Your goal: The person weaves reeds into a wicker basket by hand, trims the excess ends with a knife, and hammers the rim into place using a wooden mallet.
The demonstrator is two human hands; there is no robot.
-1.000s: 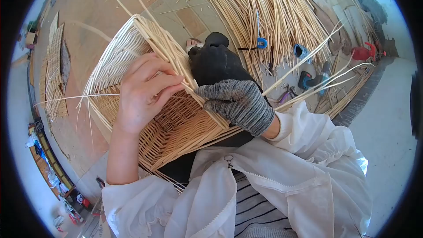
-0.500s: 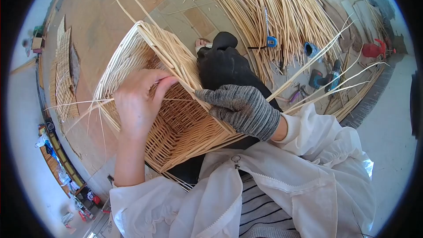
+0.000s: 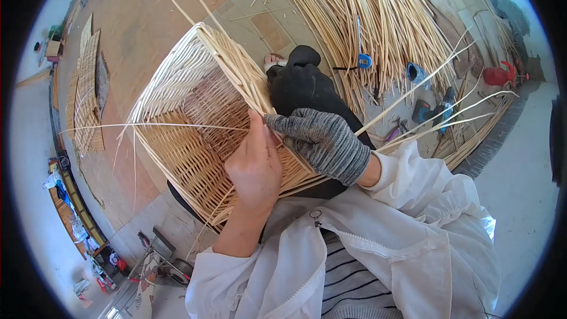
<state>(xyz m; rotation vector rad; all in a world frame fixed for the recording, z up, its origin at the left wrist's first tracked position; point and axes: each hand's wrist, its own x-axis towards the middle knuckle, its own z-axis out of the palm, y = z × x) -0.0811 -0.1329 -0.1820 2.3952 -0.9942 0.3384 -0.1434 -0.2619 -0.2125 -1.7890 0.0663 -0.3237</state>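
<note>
A woven wicker basket lies tilted across the lap, its open side facing up and left. My bare left hand is over the opening, fingers pinched at the rim close to the gloved fingertips. In a grey knitted glove, my right hand grips the same rim between thumb and fingers. One thin pale strand runs from the left hand's area across the opening and out past the far side. Long loose willow ends stick out to the right beyond the right hand.
A large bundle of willow rods lies on the floor ahead. Near it are a blue tape measure, a blue cylinder, a cordless drill and a red object. Woven pieces lie at left.
My left hand has moved right and down from over the basket's middle to the rim beside the glove. My right hand has kept its hold on the rim.
</note>
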